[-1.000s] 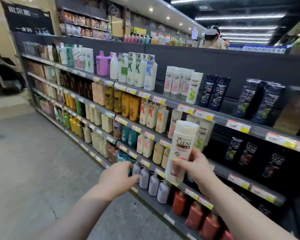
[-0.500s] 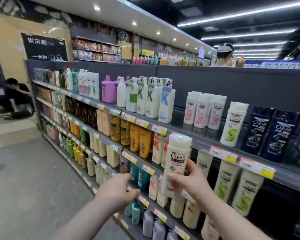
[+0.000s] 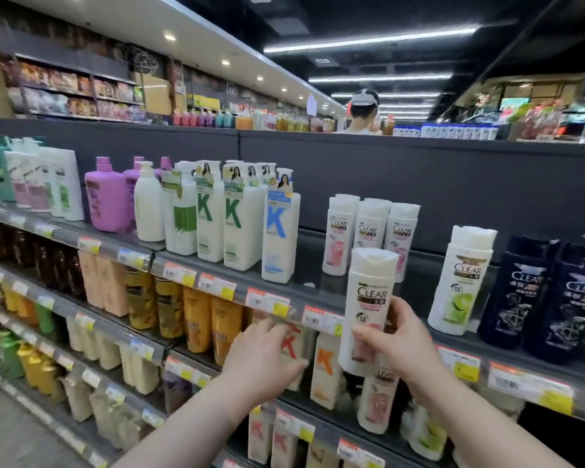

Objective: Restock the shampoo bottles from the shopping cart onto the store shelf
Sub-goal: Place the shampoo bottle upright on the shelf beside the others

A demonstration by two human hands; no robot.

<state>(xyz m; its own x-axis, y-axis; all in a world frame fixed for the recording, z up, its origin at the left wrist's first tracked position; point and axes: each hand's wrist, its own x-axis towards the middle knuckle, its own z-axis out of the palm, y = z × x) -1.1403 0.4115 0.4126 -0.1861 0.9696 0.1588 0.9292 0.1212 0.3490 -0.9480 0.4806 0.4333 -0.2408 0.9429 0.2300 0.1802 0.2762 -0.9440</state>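
White shampoo bottle (image 3: pixel 368 309) upright in the right hand (image 3: pixel 397 342), its grip closed around the lower half; left hand (image 3: pixel 260 359) empty, fingers loose.

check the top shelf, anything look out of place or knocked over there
Nothing is knocked over or spilled. One oddity: a single white and green Clear bottle stands alone between the three pink Clear bottles and the dark Clear bottles. The right hand holds another pink-label Clear bottle, not yet shelved.
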